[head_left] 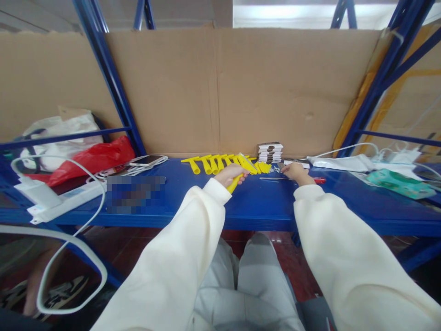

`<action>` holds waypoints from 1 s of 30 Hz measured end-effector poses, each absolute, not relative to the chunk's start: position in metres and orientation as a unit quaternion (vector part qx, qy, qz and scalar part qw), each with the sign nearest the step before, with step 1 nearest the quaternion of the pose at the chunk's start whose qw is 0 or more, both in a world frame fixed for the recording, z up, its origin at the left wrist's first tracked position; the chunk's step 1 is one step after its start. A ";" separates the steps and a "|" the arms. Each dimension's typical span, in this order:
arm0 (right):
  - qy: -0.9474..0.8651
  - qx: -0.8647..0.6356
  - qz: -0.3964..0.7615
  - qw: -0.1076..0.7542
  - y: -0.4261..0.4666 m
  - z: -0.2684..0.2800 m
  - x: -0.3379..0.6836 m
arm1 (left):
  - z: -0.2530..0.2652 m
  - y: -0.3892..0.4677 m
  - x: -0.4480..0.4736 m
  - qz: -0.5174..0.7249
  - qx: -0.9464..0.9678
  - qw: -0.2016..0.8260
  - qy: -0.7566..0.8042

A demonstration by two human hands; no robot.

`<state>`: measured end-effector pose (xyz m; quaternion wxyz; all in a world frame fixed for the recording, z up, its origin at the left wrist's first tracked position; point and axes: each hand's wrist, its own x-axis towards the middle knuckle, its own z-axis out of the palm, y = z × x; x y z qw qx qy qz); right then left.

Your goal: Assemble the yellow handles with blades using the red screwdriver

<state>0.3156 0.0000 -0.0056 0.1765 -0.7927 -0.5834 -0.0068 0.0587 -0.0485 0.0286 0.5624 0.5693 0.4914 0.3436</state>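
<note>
My left hand is wrapped around the handle of a yellow scraper, whose wide head tilts up to the right with a pale strip along its edge. My right hand is lowered to the shelf, fingers together, beside a scatter of tiny silvery screws. Whatever is between those fingertips is too small to make out. A row of yellow T-shaped scraper handles lies behind my left hand. Small yellow pieces are heaped near the screws. A screwdriver with a red handle lies partly under my right hand.
Small white-and-black boxes are stacked against the cardboard backing. To the left are a phone, a power strip with cables and a red bag. On the right lies a green packet. Blue posts frame the shelf.
</note>
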 end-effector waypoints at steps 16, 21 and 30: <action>-0.595 -0.789 -0.048 0.146 -0.003 -0.007 0.307 | 0.020 -0.041 0.057 0.357 0.574 0.564 0.474; -0.598 -0.788 -0.050 0.139 -0.004 -0.006 0.304 | 0.019 -0.041 0.057 0.355 0.578 0.554 0.482; -0.608 -0.781 -0.058 0.131 -0.006 -0.004 0.302 | 0.024 -0.047 0.060 0.343 0.590 0.536 0.497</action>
